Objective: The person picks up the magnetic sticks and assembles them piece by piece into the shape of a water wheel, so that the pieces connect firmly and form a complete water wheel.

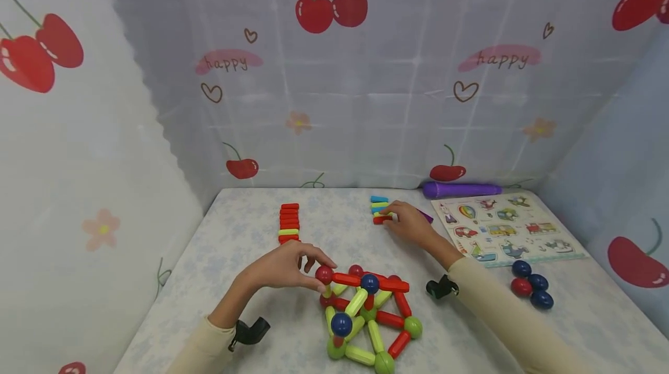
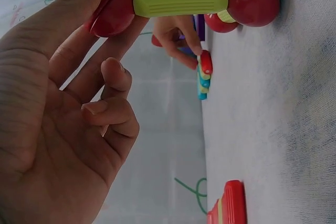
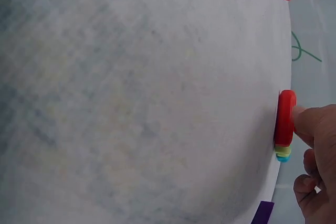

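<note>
left hand (image 1: 282, 266): at 9 o'clock of the frame (image 1: 366, 319), thumb and forefinger pinching the red ball (image 1: 324, 274) at its upper left corner; the other fingers hang loosely curled, as the left wrist view shows.
right hand (image 1: 410, 223): reached out toward 12 o'clock, fingertips on the red rod (image 1: 381, 220) at the near end of the small stack (image 1: 380, 209); fingers bent over it. whether it is properly gripped or only touched, i cannot tell for sure; the right wrist view shows one fingertip pressed against the rod's end.
red rod: lies flat on the surface (image 1: 251, 298), long axis running 9 to 3 o'clock, nearest piece of a stack of blue, green and yellow rods behind it.
frame: rods and balls joined into a raised lattice at 6 o'clock, close to the person; red, green and blue balls at the joints.
key relation: the rod sits at about 1 o'clock from the frame, well apart from it; the right hand is on it, the left hand far from it, busy on the ball. the rod lies crosswise to the reaching forearm.
red stack (image 1: 289, 223): a second row of rods, mostly red with one yellow, at 11 o'clock, just beyond the left hand.
loose balls (image 1: 530, 291): two blue, one red, more blue behind, at 3 o'clock.
puzzle board (image 1: 504, 229): at 2 o'clock, a purple tube (image 1: 460, 190) behind it by the cherry-print cloth.
</note>
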The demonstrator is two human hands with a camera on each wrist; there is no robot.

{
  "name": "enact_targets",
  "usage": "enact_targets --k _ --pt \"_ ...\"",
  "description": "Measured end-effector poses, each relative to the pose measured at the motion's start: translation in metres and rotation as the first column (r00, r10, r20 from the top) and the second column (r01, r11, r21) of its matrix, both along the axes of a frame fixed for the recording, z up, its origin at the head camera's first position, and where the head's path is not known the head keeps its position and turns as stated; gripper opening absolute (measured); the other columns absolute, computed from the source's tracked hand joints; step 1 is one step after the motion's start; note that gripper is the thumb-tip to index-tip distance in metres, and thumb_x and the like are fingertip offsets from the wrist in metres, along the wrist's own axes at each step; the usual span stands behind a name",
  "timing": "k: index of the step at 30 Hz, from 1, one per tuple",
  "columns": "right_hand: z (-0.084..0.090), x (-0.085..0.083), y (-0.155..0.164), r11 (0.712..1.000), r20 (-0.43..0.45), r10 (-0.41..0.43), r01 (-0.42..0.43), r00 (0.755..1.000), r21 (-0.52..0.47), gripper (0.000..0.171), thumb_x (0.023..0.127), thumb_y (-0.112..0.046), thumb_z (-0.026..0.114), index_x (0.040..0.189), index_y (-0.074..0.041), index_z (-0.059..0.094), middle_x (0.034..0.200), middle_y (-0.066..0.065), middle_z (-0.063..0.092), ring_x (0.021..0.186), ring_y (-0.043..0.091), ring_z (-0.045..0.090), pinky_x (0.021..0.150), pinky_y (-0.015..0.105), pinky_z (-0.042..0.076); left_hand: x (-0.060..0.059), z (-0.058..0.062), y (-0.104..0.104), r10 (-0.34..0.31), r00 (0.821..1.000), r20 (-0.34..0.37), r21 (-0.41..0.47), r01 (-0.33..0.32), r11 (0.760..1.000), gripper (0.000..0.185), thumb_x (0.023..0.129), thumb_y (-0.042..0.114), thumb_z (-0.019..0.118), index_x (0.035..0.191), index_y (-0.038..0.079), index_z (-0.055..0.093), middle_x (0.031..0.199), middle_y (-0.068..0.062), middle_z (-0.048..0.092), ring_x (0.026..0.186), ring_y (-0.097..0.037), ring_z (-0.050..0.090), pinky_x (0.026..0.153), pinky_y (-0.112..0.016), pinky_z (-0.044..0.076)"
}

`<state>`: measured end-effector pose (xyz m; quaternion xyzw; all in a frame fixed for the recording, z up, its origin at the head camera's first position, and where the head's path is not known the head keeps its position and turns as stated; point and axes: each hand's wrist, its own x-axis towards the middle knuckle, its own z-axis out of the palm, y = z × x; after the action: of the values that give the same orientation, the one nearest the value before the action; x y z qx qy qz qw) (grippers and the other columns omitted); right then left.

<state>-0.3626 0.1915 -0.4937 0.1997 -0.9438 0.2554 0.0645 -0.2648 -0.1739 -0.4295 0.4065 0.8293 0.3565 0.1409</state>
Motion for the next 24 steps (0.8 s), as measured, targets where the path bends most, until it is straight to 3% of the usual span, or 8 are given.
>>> enact_targets --k 4,10,15,17,20,24 --pt "0.000 0.000 0.002 0.998 0.010 -0.009 0.008 1.000 0.056 0.022 0.100 -0.011 0.077 0.121 -0.005 0.081 0.123 0.013 0.075 0.121 0.036 0.064 0.107 0.056 0.052 -0.001 -0.001 0.002 -0.003 1.000 -0.003 0.010 0.003 1.000 0.041 0.091 0.033 0.089 0.129 0.022 0.080 0.108 0.015 0.074 0.085 -0.011 0.060 0.071 -0.028 0.053" --pt "0.004 0.010 0.009 0.994 0.067 -0.012 0.005 0.998 0.106 0.016 0.097 -0.017 0.083 0.113 -0.012 0.082 0.106 0.001 0.078 0.102 0.022 0.067 0.093 0.046 0.058 -0.001 0.001 -0.002 0.025 1.000 -0.008 0.019 -0.025 1.000 0.037 0.091 0.035 0.089 0.127 0.028 0.081 0.106 0.016 0.074 0.087 -0.022 0.064 0.071 -0.029 0.054" --pt "0.011 0.032 0.026 0.982 0.106 0.014 -0.034 0.994 0.184 0.022 0.098 -0.018 0.082 0.118 -0.010 0.081 0.108 0.002 0.077 0.099 0.020 0.067 0.088 0.042 0.060 -0.004 0.002 -0.003 0.027 1.000 0.007 0.035 -0.027 0.999 0.034 0.091 0.033 0.089 0.124 0.028 0.082 0.106 0.016 0.074 0.091 -0.034 0.065 0.072 -0.029 0.054" --pt "0.012 0.044 0.034 0.987 0.112 0.035 -0.052 0.993 0.149 0.023 0.098 -0.018 0.081 0.119 -0.008 0.080 0.108 0.002 0.077 0.100 0.021 0.067 0.089 0.043 0.059 -0.004 0.002 -0.003 0.028 0.999 0.017 0.041 -0.029 0.999 0.033 0.091 0.032 0.089 0.123 0.027 0.083 0.106 0.015 0.074 0.092 -0.037 0.066 0.073 -0.030 0.054" --pt "0.018 0.070 0.046 0.998 0.119 0.062 -0.063 0.991 0.005 0.022 0.099 -0.018 0.080 0.118 -0.009 0.079 0.108 0.000 0.076 0.093 0.020 0.063 0.081 0.034 0.055 -0.004 0.002 -0.002 0.028 0.999 0.026 0.045 -0.029 0.999 0.032 0.091 0.031 0.090 0.122 0.027 0.083 0.106 0.015 0.074 0.092 -0.036 0.066 0.073 -0.030 0.055" --pt "0.031 0.113 0.055 0.979 0.147 0.103 -0.074 0.984 -0.191 0.018 0.098 -0.022 0.079 0.114 -0.015 0.076 0.102 -0.005 0.071 0.084 0.017 0.054 0.068 0.026 0.043 -0.004 -0.001 -0.001 0.021 0.999 0.025 0.051 -0.023 0.998 0.032 0.090 0.032 0.090 0.122 0.027 0.083 0.106 0.014 0.074 0.091 -0.034 0.065 0.073 -0.030 0.054"
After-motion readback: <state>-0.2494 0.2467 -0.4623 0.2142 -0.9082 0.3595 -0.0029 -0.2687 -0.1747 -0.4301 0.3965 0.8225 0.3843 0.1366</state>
